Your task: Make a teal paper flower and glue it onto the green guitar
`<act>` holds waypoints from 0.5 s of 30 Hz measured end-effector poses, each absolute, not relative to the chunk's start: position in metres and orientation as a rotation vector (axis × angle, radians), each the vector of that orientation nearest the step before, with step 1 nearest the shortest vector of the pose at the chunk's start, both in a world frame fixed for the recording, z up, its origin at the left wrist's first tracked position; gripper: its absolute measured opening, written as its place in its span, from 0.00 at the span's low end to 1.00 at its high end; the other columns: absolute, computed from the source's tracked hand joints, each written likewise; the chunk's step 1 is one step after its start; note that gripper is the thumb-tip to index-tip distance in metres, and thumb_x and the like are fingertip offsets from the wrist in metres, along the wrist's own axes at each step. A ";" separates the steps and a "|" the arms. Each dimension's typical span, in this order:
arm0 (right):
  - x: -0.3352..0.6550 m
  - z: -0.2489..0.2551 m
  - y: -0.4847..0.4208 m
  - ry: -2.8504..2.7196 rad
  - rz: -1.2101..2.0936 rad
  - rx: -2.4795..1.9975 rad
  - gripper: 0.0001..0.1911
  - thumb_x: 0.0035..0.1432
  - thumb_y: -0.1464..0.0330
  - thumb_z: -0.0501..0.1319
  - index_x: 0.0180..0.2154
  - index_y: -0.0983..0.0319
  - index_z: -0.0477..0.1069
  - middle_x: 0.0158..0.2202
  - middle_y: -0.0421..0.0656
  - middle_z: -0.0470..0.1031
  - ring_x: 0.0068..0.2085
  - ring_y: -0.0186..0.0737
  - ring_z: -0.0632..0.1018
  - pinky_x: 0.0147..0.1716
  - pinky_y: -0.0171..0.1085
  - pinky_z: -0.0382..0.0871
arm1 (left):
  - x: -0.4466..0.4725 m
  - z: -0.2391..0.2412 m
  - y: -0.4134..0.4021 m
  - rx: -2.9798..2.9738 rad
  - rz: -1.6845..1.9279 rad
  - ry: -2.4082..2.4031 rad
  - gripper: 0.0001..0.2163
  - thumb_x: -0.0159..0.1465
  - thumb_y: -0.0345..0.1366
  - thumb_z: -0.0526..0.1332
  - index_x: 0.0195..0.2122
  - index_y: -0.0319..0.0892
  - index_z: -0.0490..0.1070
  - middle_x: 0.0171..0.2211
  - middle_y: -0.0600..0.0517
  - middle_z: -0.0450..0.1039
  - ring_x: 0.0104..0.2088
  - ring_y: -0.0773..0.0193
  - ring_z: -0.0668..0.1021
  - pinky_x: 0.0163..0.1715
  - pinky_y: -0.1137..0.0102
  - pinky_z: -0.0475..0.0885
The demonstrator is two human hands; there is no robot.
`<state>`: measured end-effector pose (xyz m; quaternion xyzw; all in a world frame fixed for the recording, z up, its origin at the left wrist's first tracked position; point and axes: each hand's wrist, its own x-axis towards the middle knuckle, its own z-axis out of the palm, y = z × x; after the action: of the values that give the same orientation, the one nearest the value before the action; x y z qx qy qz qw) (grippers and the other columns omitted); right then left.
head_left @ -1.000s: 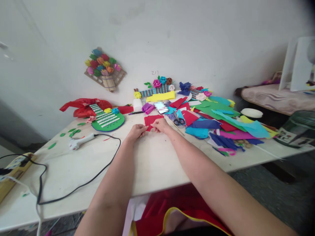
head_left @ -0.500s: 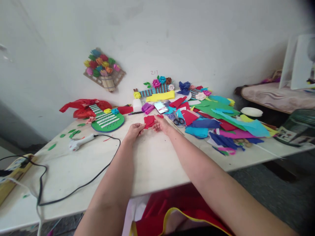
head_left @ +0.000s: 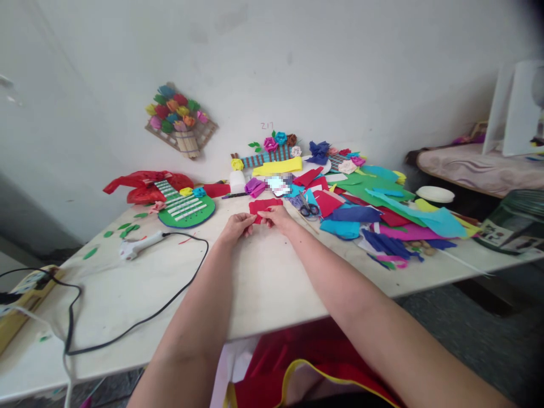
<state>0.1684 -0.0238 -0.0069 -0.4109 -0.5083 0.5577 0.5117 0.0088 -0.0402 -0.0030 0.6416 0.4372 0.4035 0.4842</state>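
A small piece of red crepe paper (head_left: 267, 204) is held out above the table between my two hands. My left hand (head_left: 240, 226) pinches its near edge at the left with thumb and fingers. Close beside it, my right hand (head_left: 275, 217) has its fingers closed on the same edge, and the two sets of fingertips nearly meet. The far edge of the paper spreads flat beyond my fingers. Just behind it lie a phone (head_left: 278, 186) with a lit screen and a crumpled purple paper (head_left: 255, 187).
Scissors (head_left: 309, 208) and a heap of coloured paper (head_left: 355, 214) lie to the right, near a glass jar (head_left: 512, 218). On the left are a green guitar-shaped craft (head_left: 187, 211), a glue gun (head_left: 140, 245), its black cord (head_left: 170, 306) and a power strip (head_left: 29, 300).
My hands have come closer together along the red paper's near edge. My right hand has shifted left and down from the paper's right side, and the paper's far edge now shows straighter.
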 end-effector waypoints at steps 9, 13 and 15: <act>0.168 -0.005 -0.026 -1.273 1.378 -0.996 0.10 0.46 0.68 0.65 0.22 0.66 0.67 0.13 0.36 0.68 0.12 0.25 0.64 0.11 0.26 0.56 | 0.009 -0.003 -0.040 1.598 0.983 1.087 0.16 0.52 0.48 0.63 0.26 0.40 0.65 0.13 0.57 0.65 0.12 0.75 0.62 0.13 0.76 0.53; 0.168 -0.005 -0.028 -1.246 1.345 -1.009 0.10 0.44 0.69 0.67 0.20 0.66 0.67 0.13 0.35 0.67 0.12 0.24 0.63 0.11 0.26 0.55 | 0.010 -0.004 -0.040 1.604 0.983 1.079 0.15 0.52 0.48 0.63 0.27 0.39 0.65 0.13 0.57 0.65 0.12 0.75 0.62 0.14 0.77 0.53; 0.168 -0.005 -0.028 -1.252 1.301 -1.008 0.11 0.43 0.69 0.67 0.19 0.66 0.66 0.12 0.35 0.66 0.12 0.24 0.63 0.11 0.26 0.55 | 0.011 -0.003 -0.040 1.615 0.973 1.086 0.16 0.52 0.48 0.63 0.26 0.39 0.65 0.13 0.57 0.65 0.12 0.75 0.62 0.14 0.77 0.53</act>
<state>0.1681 -0.0276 -0.0051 -0.4191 -0.5203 0.5406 0.5113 0.0112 -0.0405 -0.0031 0.6575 0.4421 0.3959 0.4642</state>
